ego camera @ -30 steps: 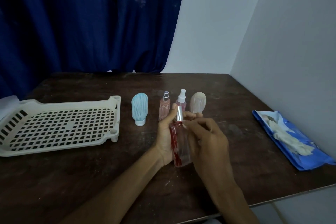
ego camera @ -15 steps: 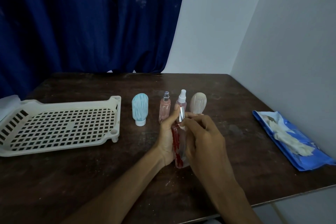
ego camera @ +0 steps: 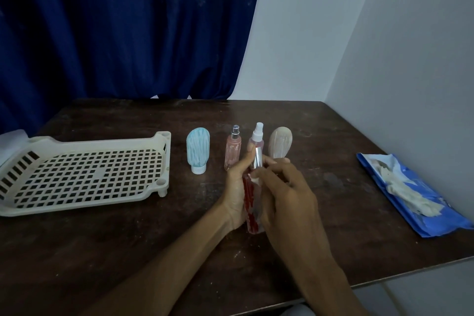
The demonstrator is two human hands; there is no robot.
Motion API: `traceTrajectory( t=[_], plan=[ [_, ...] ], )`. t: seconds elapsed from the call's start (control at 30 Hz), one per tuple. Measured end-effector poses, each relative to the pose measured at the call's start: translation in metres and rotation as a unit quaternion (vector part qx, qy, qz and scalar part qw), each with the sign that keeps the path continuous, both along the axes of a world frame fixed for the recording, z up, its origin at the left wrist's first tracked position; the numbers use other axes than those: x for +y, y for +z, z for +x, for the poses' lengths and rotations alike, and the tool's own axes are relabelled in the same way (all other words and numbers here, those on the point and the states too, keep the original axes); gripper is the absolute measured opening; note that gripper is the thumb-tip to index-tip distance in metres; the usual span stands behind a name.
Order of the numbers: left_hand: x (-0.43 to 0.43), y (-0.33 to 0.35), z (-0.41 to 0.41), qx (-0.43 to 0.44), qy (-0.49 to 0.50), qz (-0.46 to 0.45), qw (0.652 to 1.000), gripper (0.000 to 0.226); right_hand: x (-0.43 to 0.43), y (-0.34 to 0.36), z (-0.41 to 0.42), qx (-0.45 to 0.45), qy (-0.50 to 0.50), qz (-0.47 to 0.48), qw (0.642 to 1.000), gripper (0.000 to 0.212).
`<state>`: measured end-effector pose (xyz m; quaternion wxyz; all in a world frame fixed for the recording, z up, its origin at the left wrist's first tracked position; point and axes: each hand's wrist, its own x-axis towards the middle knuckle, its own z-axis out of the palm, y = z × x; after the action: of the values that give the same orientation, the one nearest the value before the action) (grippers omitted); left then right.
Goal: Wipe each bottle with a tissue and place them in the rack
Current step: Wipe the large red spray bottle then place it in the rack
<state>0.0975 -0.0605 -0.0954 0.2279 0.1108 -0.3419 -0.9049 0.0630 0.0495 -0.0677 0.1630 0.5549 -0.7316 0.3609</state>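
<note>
While both hands work at the middle of the table (ego camera: 102, 251), the head view shows the spray bottle (ego camera: 250, 202) held between them, tilted with its silver cap toward twelve o'clock. The left hand (ego camera: 237, 187) grips it from the nine o'clock side, thumb up along the cap and fingers wrapped behind. The right hand (ego camera: 287, 195) covers the three o'clock side, its fingers curled over the bottle's front. A small white scrap shows under those fingertips, too small to tell if it is a tissue.

Just past the hands at twelve o'clock stands a row of four: a blue tube (ego camera: 197, 150), a pink bottle (ego camera: 233, 151), a bottle with a white sprayer (ego camera: 257, 136) and a beige tube (ego camera: 280, 142). The held cap and fingers overlap the lower parts of the last two. The rack (ego camera: 89, 142) lies at nine to ten o'clock, well apart, holding nothing. A blue tissue packet (ego camera: 410, 192) lies open at three o'clock near the wall (ego camera: 410, 46).

The table is dark, scuffed wood, set into a corner. A deep blue curtain (ego camera: 115, 28) hangs behind it.

The rack's left end is cut off by the frame, and a white object (ego camera: 12, 141) beside it cannot be made out.
</note>
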Motion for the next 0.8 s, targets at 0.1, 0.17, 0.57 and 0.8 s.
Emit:
traceTrajectory(
  t=[0.1, 0.17, 0.57, 0.8],
  plan=[
    [0.001, 0.002, 0.001, 0.013, -0.012, 0.020, 1.000, 0.046, -0.001, -0.001, -0.008, 0.005, -0.018, -0.008, 1.000, 0.028],
    [-0.001, 0.000, 0.001, 0.037, -0.027, 0.040, 0.998, 0.049, -0.001, -0.005, -0.012, -0.005, -0.027, -0.006, 1.000, 0.030],
    [-0.009, 0.003, -0.007, 0.044, 0.015, 0.007, 0.999, 0.053, 0.012, -0.026, -0.001, -0.021, -0.037, -0.029, 0.999, 0.022],
    [-0.008, -0.001, -0.005, 0.052, -0.007, 0.011, 0.999, 0.052, 0.000, -0.027, -0.015, -0.095, -0.068, -0.037, 0.992, 0.025]
  ],
)
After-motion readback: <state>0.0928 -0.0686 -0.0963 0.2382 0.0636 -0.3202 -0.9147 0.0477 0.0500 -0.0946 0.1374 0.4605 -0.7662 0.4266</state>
